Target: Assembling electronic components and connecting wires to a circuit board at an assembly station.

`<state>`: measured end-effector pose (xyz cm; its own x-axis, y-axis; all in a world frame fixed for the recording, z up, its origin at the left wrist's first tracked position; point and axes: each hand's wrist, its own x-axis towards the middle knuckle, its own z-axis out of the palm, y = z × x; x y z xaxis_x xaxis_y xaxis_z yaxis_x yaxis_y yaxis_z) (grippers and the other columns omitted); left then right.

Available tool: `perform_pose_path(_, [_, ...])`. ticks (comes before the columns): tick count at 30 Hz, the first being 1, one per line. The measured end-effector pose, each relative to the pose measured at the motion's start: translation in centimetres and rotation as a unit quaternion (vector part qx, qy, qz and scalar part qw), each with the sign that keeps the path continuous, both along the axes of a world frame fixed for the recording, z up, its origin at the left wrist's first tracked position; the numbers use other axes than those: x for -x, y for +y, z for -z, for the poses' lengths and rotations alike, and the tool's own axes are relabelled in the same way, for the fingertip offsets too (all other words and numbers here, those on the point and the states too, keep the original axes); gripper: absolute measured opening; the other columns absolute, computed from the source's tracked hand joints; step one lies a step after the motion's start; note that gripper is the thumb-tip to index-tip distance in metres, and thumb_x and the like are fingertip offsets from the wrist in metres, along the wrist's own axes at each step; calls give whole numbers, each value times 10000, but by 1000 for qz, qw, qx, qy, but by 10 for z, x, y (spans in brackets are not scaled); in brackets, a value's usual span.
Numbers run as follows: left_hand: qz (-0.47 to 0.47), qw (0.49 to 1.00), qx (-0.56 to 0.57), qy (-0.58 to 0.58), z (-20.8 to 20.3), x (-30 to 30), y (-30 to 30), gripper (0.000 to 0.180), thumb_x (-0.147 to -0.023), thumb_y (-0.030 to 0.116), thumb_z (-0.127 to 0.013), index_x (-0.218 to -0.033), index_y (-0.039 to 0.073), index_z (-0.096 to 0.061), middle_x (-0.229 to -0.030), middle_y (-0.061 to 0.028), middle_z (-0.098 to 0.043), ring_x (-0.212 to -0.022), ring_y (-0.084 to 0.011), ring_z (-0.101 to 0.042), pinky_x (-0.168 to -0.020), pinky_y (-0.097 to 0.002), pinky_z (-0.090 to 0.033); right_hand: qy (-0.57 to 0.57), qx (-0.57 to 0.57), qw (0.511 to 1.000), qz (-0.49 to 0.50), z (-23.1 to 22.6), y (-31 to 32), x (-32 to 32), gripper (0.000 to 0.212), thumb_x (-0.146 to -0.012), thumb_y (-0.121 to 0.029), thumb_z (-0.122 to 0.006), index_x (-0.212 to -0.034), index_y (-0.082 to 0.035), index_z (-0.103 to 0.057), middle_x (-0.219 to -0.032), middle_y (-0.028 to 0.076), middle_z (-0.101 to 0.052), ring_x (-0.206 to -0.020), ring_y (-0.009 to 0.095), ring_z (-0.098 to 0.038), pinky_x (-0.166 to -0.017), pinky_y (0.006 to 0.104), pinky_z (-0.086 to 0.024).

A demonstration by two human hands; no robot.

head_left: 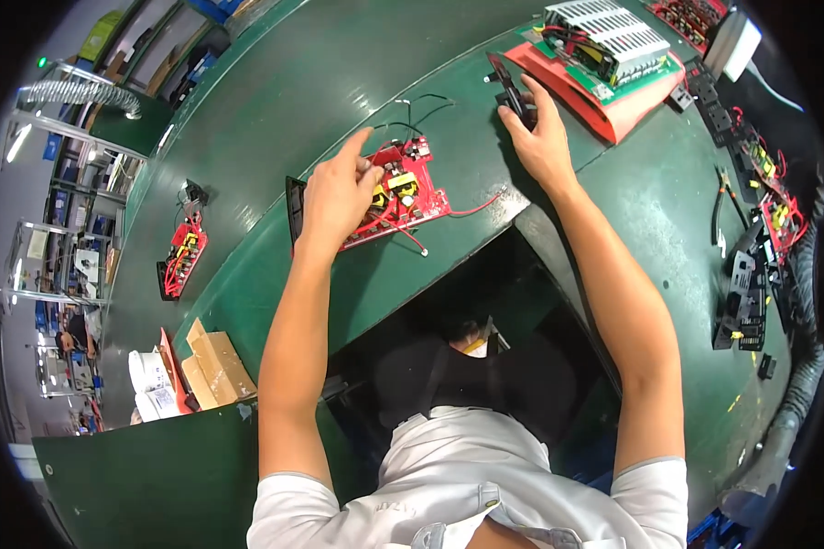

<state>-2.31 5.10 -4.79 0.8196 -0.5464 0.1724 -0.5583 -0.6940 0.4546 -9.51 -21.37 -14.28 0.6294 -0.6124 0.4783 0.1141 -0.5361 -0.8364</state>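
Nearest, the person's white-sleeved arms reach up from the lower edge over the dark green work table (357,293). The left hand (339,194) rests on the near left end of a red printed circuit board (401,190) with yellow components and thin black and red leads, which lies flat on the table in front of the person. Its fingers are curled, the forefinger pointing up past the board's corner, and they seem to pinch something small at the board's edge; what it is cannot be told.

Farther off, the right hand (538,137) reaches to a small black plastic part (513,87) beside a pink-red tray (613,123). Its fingers lie on the part without visibly closing round it.

The step in hand looks like steadying the board while fetching a part for it. The next move likely calls for a firm pinch on the black part and bringing it to the board without snagging the loose leads.

Beyond, a metal-finned assembly on a green board (604,41) sits on the tray. Another red board (183,254) lies far left, and cardboard boxes (212,366) stand near left.
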Motion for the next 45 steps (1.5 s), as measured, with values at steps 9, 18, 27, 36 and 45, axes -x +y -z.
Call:
perform_pose_path(9, [7,898,387,210,-23,-29,45,351,-921,128,-676,-1244,1,-626,-1105,-83,-686,-912,-106,-620,-773,-251,-494,7,7,1000,12,-3,-4,5,643,-869,-273,-709,-1429,-83,-456,-1169,153,-616,-849,180,-605,-801,332,-499])
perform_pose_path(18, [-190,943,-250,-110,4,-71,110,404,-870,187,-668,-1258,82,-631,-1221,-180,-625,-1099,-372,-597,-936,-440,-484,8,-10,1000,3,-8,3,4,620,-862,-259,-709,-1410,-90,-472,-1167,167,-606,-943,232,-618,-830,344,-504])
perform_pose_path(27, [104,991,-86,2,-27,15,-30,299,-912,201,-628,-1120,-9,-670,-1058,-151,-717,-976,-311,-677,-871,-393,-500,6,16,1000,11,-9,3,2,623,-862,-245,-714,-1413,-87,-471,-1163,165,-610,-910,223,-622,-824,335,-503])
perform_pose_path(36, [28,983,87,160,5,-74,-68,542,-860,130,-663,-1346,-60,-516,-1150,-206,-670,-1038,-290,-651,-897,-372,-500,23,-21,999,-15,-16,9,7,620,-859,-237,-708,-1403,-67,-466,-1157,166,-598,-987,262,-611,-882,363,-492])
perform_pose_path(45, [29,860,281,424,14,-72,-75,304,-870,59,-706,-1163,-7,-662,-942,-28,-678,-813,-55,-584,-682,-191,-454,33,-35,998,-27,-21,6,9,611,-858,-232,-705,-1393,-56,-469,-1165,155,-575,-960,239,-596,-882,350,-483])
